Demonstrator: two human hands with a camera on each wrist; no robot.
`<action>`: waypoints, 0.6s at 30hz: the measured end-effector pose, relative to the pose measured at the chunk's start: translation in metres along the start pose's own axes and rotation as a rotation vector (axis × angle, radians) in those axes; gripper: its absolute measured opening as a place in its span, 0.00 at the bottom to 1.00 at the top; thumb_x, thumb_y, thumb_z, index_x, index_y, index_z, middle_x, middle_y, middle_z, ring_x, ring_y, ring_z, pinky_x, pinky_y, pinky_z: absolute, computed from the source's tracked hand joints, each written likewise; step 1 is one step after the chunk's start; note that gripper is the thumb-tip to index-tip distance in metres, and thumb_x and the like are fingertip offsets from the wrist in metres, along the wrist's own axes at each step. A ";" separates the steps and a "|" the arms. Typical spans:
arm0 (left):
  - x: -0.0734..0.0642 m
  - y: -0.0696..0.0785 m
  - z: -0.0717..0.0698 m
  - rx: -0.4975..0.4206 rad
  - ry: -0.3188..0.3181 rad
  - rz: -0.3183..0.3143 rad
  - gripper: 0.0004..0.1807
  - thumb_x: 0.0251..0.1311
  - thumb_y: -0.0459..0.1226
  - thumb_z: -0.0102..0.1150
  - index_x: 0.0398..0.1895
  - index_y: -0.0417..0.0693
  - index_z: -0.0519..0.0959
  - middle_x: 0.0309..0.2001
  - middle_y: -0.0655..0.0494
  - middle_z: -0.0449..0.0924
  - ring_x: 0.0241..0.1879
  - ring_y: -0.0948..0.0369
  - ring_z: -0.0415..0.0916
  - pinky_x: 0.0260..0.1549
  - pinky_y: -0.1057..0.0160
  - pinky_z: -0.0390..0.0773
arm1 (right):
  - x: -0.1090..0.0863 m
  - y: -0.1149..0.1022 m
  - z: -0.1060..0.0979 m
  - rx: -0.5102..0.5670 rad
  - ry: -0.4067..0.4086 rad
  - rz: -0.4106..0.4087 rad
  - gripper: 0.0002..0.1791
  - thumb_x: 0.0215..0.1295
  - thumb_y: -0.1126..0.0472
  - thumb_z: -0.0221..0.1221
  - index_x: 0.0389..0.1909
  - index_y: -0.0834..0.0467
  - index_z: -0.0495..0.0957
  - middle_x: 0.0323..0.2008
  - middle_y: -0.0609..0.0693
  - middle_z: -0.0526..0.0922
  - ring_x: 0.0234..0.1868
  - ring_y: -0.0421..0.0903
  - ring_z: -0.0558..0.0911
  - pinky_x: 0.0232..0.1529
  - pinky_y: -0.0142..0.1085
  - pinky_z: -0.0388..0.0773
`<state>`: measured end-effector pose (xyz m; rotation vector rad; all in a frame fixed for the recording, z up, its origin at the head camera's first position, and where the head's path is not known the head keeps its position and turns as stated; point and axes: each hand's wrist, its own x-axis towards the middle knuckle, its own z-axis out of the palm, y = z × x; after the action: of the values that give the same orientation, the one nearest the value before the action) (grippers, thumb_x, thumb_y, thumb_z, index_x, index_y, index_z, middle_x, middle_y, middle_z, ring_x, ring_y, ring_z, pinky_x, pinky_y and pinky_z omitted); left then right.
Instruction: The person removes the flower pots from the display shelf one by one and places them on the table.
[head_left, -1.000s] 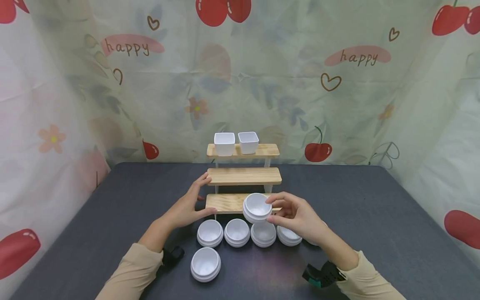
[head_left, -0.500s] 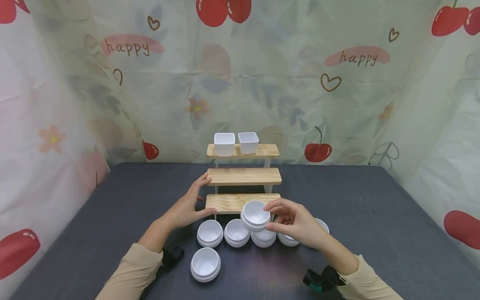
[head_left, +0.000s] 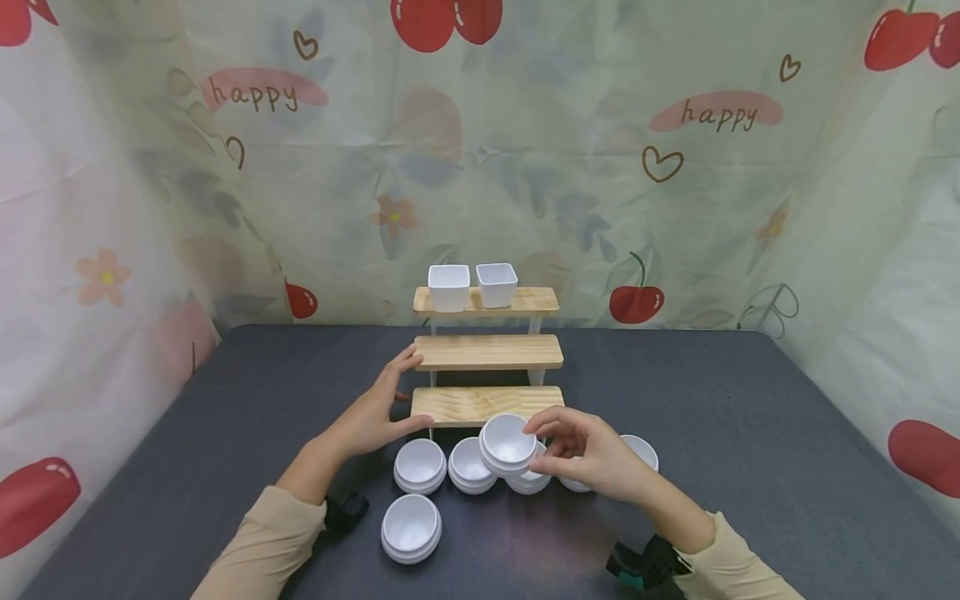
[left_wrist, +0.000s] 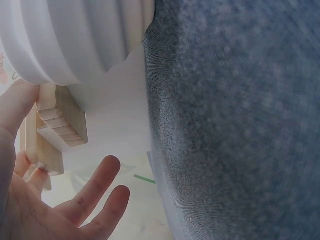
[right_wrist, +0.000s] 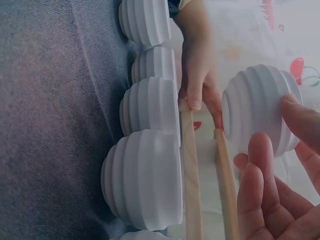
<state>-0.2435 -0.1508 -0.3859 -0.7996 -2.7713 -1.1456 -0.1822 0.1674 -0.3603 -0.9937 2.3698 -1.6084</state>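
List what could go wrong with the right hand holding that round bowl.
The right hand pinches the ribbed white bowl by one side, so it might slip or tip. The bowl is raised near the row of round white bowls and could knock one if lowered there. The left hand touches the left end of the tiered wooden stand; a bump might shake the two square white bowls on top.

The place appears to be a makeshift booth (head_left: 847, 275), screened by cloth (head_left: 517, 117) with printed cherries (head_left: 636, 305) and "happy" lettering (head_left: 264, 91) across the upper frame and both sides, around a dark table (head_left: 765, 450) in the lower half.
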 end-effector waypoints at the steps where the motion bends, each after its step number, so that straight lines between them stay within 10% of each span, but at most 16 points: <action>1: 0.000 0.000 0.000 0.001 0.001 -0.003 0.48 0.53 0.45 0.66 0.71 0.54 0.45 0.75 0.50 0.36 0.53 0.45 0.75 0.51 0.46 0.77 | 0.000 0.000 0.000 0.002 -0.005 0.001 0.19 0.55 0.66 0.65 0.48 0.63 0.74 0.40 0.55 0.79 0.29 0.32 0.79 0.29 0.29 0.79; 18: 0.000 0.000 0.001 0.011 0.002 -0.010 0.49 0.53 0.45 0.66 0.71 0.55 0.45 0.75 0.50 0.36 0.52 0.46 0.76 0.50 0.45 0.77 | -0.003 0.006 0.004 0.087 -0.114 0.002 0.18 0.57 0.65 0.63 0.47 0.65 0.73 0.36 0.68 0.80 0.29 0.32 0.80 0.31 0.31 0.81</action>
<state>-0.2430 -0.1505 -0.3861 -0.7837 -2.7809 -1.1306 -0.1803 0.1672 -0.3682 -1.0370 2.2065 -1.5941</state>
